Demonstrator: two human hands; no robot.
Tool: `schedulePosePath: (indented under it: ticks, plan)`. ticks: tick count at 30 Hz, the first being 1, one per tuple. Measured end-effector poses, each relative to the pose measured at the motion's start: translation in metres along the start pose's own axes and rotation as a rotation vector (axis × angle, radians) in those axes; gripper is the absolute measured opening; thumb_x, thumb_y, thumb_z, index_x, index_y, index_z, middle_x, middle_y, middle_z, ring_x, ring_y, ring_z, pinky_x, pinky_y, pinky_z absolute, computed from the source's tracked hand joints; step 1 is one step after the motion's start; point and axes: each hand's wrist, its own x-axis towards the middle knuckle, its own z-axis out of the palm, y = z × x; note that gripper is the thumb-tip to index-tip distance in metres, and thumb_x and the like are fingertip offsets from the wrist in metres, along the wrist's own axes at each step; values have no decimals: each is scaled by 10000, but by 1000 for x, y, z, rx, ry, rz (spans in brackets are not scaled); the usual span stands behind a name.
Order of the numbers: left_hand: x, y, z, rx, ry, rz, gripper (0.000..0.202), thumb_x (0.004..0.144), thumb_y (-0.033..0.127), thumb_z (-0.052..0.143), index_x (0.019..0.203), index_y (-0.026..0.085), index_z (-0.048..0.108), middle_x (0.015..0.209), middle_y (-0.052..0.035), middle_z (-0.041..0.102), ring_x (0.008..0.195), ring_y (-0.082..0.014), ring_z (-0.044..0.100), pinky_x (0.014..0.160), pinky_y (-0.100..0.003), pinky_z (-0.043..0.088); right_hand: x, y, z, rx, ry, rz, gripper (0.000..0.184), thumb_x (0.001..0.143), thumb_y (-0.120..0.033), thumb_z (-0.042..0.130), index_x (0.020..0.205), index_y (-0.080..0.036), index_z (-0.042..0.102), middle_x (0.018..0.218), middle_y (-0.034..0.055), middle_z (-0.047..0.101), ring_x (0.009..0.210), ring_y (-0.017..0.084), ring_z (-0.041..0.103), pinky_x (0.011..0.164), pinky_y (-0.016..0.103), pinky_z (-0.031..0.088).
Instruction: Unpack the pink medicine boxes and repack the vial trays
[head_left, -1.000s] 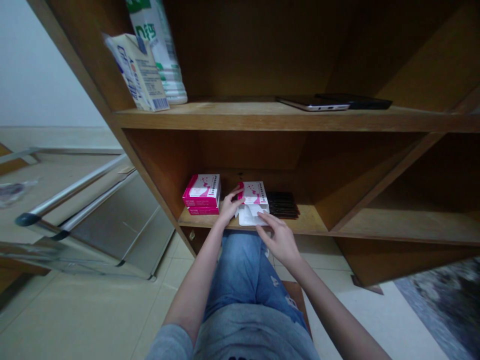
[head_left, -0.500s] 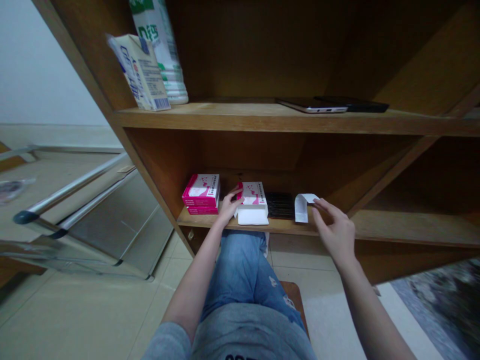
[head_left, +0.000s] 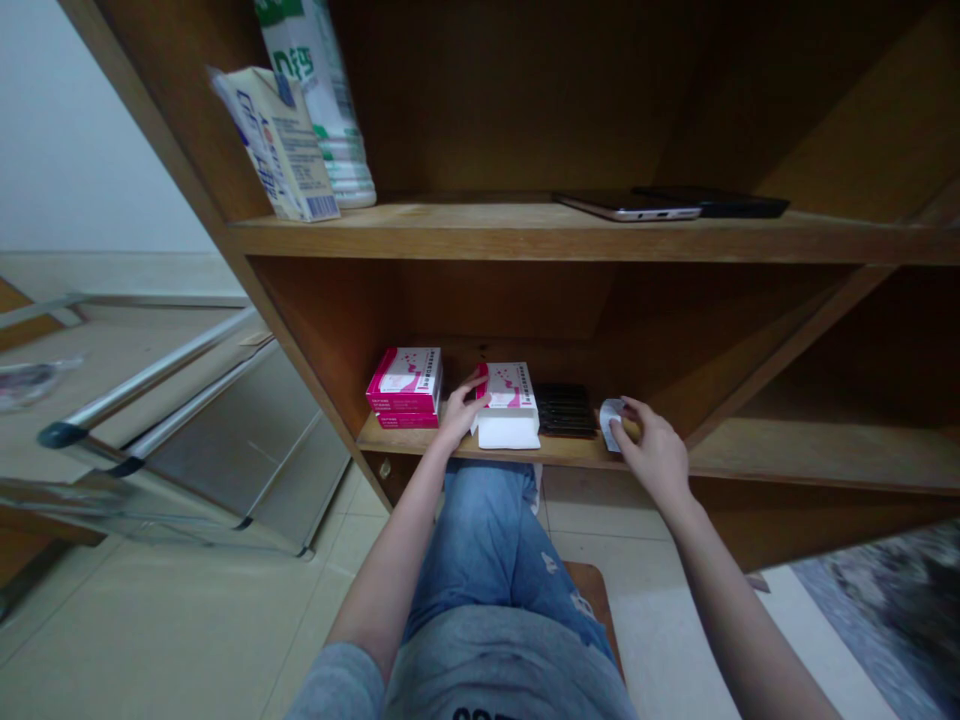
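My left hand point(head_left: 459, 412) grips the left side of a pink and white box point(head_left: 508, 391) on the lower shelf point(head_left: 570, 450); the box's white inner part juts out toward me. My right hand point(head_left: 651, 446) lies on the shelf to the right, fingers curled over a small white folded paper point(head_left: 609, 420). A dark flat stack point(head_left: 564, 408) lies between the box and the paper. A stack of pink boxes point(head_left: 405, 385) stands at the shelf's left end.
On the upper shelf point(head_left: 525, 235) stand a blue and white carton point(head_left: 279, 140) and a green and white pack point(head_left: 319, 95) at left, and two flat devices point(head_left: 660, 205) at right. A metal-framed panel point(head_left: 172, 430) leans at left. My knees are below the shelf.
My right hand drew the white paper out of the box, carried it right and has lowered it onto the shelf, closing over it. My left hand has stayed on the box.
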Motion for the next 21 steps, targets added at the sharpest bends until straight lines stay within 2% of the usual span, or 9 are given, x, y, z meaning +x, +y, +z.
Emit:
schedulePosePath:
  ticks: [1, 3, 5, 6, 8, 10, 15, 21]
  plan:
    - [0, -1, 0, -5, -5, -7, 417, 732, 232, 637, 1145, 179, 620, 1358, -102, 504, 1247, -234, 469, 1043, -371, 359, -2, -3, -1, 19, 19, -7, 356, 832, -403, 456, 1067, -173, 592, 888, 90, 634, 807, 223, 592, 709, 329, 452]
    - [0, -2, 0, -12, -8, -18, 447, 730, 226, 636, 1173, 182, 602, 1360, -99, 501, 1243, -240, 472, 1039, -380, 367, -6, -10, -2, 39, 56, -22, 274, 827, -437, 467, 777, -195, 584, 746, 48, 555, 709, 187, 538, 651, 293, 414]
    - [0, -2, 0, -15, -2, -23, 463, 724, 216, 636, 1184, 192, 595, 1393, -89, 466, 1254, -246, 459, 1038, -382, 371, -11, -15, -1, 53, 91, -5, 398, 831, -466, 472, 532, -216, 390, 593, -7, 416, 573, 142, 439, 568, 267, 344]
    - [-1, -2, 0, -14, 3, -25, 467, 720, 211, 638, 1184, 198, 596, 1413, -83, 440, 1261, -248, 452, 1040, -380, 370, -14, -17, 1, 79, 106, 15, 466, 834, -476, 474, 495, -221, 283, 541, -29, 341, 516, 120, 376, 536, 262, 304]
    - [-1, -2, 0, -14, 4, -29, 468, 717, 205, 639, 1184, 206, 597, 1431, -76, 416, 1269, -247, 443, 1044, -377, 367, -19, -19, 7, 179, 123, 58, 531, 844, -489, 474, 499, -225, 169, 491, -60, 218, 450, 87, 262, 496, 258, 242]
    - [-1, -2, 0, -12, 15, -30, 453, 723, 196, 632, 1175, 212, 604, 1410, -74, 446, 1273, -241, 439, 1051, -377, 360, -23, -20, 14, 295, 118, 86, 543, 843, -497, 481, 509, -229, 147, 483, -74, 159, 438, 72, 204, 479, 252, 219]
    - [0, 1, 1, -2, 81, -28, 394, 741, 169, 603, 1130, 219, 632, 1354, -63, 512, 1262, -226, 454, 1061, -377, 347, -29, -30, 29, 479, 66, 80, 527, 840, -497, 478, 524, -234, 148, 485, -76, 170, 451, 71, 206, 464, 240, 227]
    - [0, -1, 1, 19, 89, -27, 389, 738, 187, 616, 1126, 205, 630, 1348, -76, 515, 1254, -227, 462, 1056, -378, 349, -33, -47, 39, 560, -46, 38, 523, 842, -508, 452, 528, -233, 137, 474, -75, 174, 446, 75, 214, 453, 235, 229]
